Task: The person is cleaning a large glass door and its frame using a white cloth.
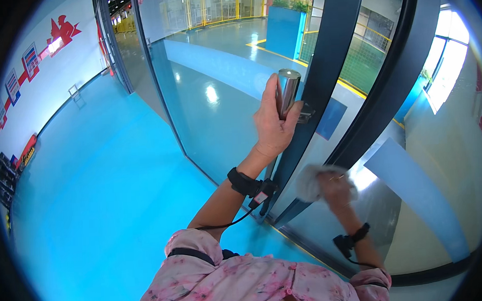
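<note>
My left hand (278,120) grips the upper end of a polished metal door handle (289,92), fingers on its left side and thumb on its right. The handle stands beside the dark frame (322,66) of a glass door (206,99). Lower right, my right hand (336,186) is blurred and holds a pale grey-white cloth (309,184) in front of the neighbouring glass panel (320,219). Whether the cloth touches the glass or the dark upright is unclear. Each wrist wears a black strap with a small device and a cable.
Glossy blue floor (104,168) spreads to the left, up to a white wall with posted boards (30,61). Behind the glass stand a blue planter (282,31) and yellow mesh fencing (218,8). Black and red items (27,151) lie at the far left edge.
</note>
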`<state>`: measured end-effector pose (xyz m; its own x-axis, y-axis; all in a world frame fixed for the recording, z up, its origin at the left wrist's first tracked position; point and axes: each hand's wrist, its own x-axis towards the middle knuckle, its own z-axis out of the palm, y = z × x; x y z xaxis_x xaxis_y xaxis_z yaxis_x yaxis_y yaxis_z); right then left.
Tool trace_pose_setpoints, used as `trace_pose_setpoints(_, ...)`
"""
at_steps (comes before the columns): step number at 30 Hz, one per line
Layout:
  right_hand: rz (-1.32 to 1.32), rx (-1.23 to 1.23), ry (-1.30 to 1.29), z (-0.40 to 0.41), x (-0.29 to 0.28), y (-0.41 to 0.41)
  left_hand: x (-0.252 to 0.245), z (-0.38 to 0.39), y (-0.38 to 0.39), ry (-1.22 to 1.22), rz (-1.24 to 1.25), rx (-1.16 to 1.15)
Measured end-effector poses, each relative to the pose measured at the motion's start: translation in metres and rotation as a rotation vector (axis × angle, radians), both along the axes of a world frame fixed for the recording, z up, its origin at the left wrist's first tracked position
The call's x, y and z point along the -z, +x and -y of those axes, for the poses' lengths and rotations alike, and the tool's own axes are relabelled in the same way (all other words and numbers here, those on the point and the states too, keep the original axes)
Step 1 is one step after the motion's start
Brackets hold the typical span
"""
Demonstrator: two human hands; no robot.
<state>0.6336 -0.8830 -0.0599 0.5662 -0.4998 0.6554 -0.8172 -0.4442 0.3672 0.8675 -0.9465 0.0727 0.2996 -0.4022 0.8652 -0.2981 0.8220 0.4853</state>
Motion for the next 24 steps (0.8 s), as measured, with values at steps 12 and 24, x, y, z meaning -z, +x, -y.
trace_pose_setpoints(12,-0.155,0.129,-0.039,0.022,-0.056,0.022,0.004,0.003,0.005,-0.043,0.027,-0.016)
trace_pose_setpoints(24,0.030,0.333,0.690,-0.013,0.028,0.032,0.004,0.004,0.002,0.036,-0.011,0.117)
